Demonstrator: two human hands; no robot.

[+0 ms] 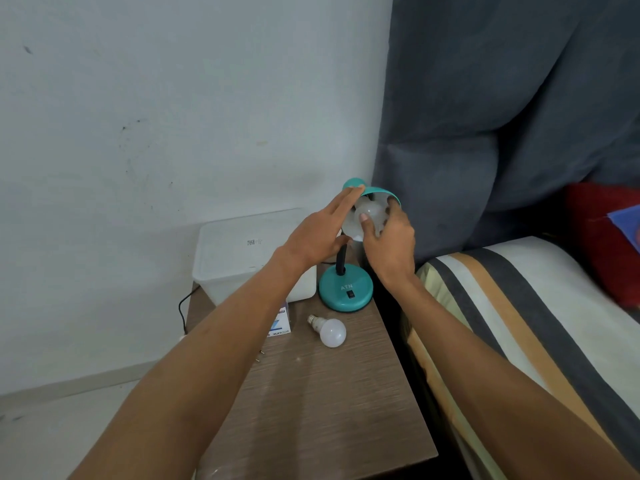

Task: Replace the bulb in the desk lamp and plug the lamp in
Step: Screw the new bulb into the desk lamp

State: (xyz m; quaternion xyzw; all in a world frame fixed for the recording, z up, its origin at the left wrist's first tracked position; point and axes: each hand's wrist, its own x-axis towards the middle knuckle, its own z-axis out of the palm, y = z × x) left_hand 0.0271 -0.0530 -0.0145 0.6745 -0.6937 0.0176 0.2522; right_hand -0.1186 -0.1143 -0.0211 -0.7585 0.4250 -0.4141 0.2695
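Note:
A teal desk lamp stands on a brown nightstand point(322, 393), its round base point(346, 289) at the back right corner. The shade point(379, 192) is tipped toward me. My left hand point(318, 233) holds the shade's left edge, fingers extended. My right hand point(389, 244) grips a white bulb point(369, 211) sitting inside the shade. A second white bulb point(329, 330) lies loose on the nightstand in front of the base. The lamp's plug point(260, 355) pokes out at the nightstand's left edge, partly hidden by my left forearm.
A white plastic box point(242, 251) stands at the back left of the nightstand, a small bulb carton point(281, 325) beside my forearm. A black cord point(183, 306) hangs down the left side. A bed with a striped sheet point(519, 323) and grey headboard point(485, 116) lies to the right.

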